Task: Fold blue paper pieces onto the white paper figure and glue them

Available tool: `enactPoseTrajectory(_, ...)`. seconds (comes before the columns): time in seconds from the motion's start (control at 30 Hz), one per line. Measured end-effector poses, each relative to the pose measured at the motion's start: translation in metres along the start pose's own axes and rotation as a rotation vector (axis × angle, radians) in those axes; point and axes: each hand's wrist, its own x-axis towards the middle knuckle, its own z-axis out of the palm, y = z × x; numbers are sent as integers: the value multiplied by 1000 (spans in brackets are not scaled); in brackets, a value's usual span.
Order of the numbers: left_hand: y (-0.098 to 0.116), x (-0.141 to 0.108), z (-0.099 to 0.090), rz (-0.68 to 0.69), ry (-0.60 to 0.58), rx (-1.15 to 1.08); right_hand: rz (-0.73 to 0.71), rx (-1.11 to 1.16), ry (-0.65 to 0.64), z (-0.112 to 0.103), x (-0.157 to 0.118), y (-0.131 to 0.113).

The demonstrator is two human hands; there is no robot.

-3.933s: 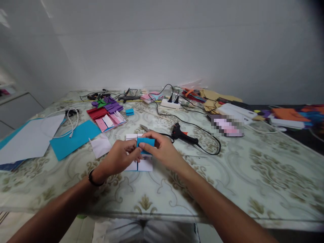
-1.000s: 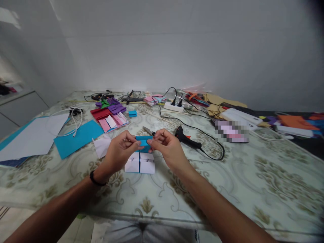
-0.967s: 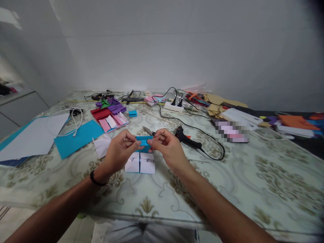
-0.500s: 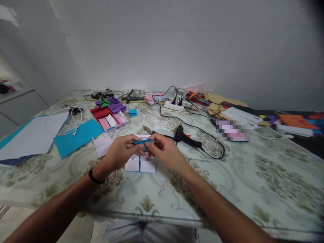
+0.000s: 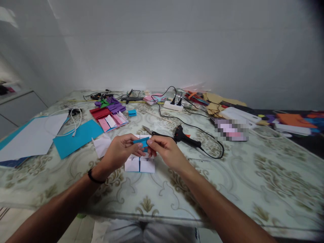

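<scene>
Between my two hands is a small folded piece of blue paper (image 5: 142,141). My left hand (image 5: 122,148) pinches its left end with thumb and fingers. At the other end, my right hand (image 5: 162,148) grips it between thumb and fingertips. Below them on the table lies a white folded paper piece (image 5: 146,166) with blue edges, partly hidden by the hands. Just beyond my right hand are scissors (image 5: 162,135) and a black glue gun (image 5: 188,138). A crumpled white paper (image 5: 101,145) rests left of my left hand.
Blue sheet (image 5: 78,137) and white sheet (image 5: 35,135) lie at left. Folded pink papers (image 5: 112,122), red and purple ones sit behind. A power strip (image 5: 173,106) with black cords stands at the back. A phone (image 5: 231,130) and white power bank (image 5: 240,117) lie right.
The blue paper has been turned so that more of its face shows, its right end slightly raised. Both hands keep hold of it and have barely shifted.
</scene>
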Motion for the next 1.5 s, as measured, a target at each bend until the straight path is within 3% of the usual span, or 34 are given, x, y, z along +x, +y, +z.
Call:
enactPoseTrajectory(0.23,-2,-1,0,-15,-38,23,14,-100,-44,1,-3,-1)
enactPoseTrajectory(0.57,5,-1,0,15,-24,23,17,75,-67,-3,-1,-4)
enactPoseTrajectory(0.87,3,0,-3,-26,-133,152,-86,-239,-23,2,-5,-6)
enactPoseTrajectory(1.03,6,-2,-2,-44,-195,109,-76,-270,-60,1,-5,-6)
enactPoseTrajectory(1.23,8,-3,-2,-59,-226,53,-44,-61,-47,-2,-4,-6)
enactPoseTrajectory(1.5,9,-3,-6,33,-217,1,38,152,-64,-8,-1,-8)
